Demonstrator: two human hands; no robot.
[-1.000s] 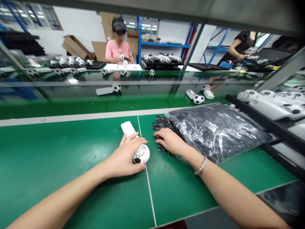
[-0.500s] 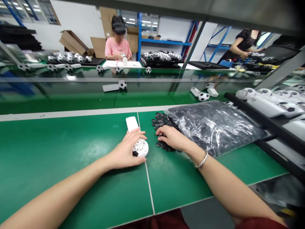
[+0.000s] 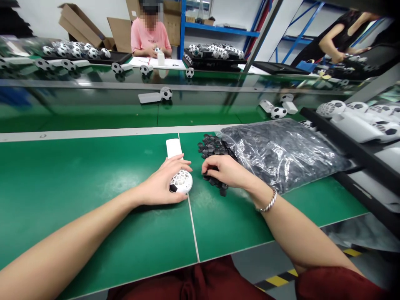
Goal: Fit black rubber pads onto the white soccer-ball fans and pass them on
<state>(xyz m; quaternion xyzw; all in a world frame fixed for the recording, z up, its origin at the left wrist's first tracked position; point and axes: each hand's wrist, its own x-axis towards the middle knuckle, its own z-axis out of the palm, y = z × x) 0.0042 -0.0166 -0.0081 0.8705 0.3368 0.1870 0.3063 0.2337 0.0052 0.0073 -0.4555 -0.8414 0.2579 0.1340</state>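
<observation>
My left hand (image 3: 165,179) is curled around a white plastic soccer-ball housing (image 3: 182,181) resting on the green work surface. Open lattice gaps cover its top, and one black patch shows at its lower left. A flat white handle (image 3: 173,148) extends from it beyond my fingers. To the right, my right hand (image 3: 223,170) is over the near side of a pile of small black plastic pieces (image 3: 212,146), thumb and forefinger brought together. Whatever is between those fingertips is too small or hidden to make out. The pile spills from a clear plastic bag (image 3: 287,150) full of the same black pieces.
A black tray (image 3: 350,133) of white ball housings stands at the right. Across the line, a conveyor (image 3: 118,112) carries several soccer-ball pieces (image 3: 166,93). A person in pink (image 3: 151,37) sits behind it, and another in black (image 3: 337,37) works at the far right.
My right hand's fingertips have drawn together at the pile's near left edge, and a few black pieces have shifted toward me. My left hand keeps its hold. The camera view has tilted downward.
</observation>
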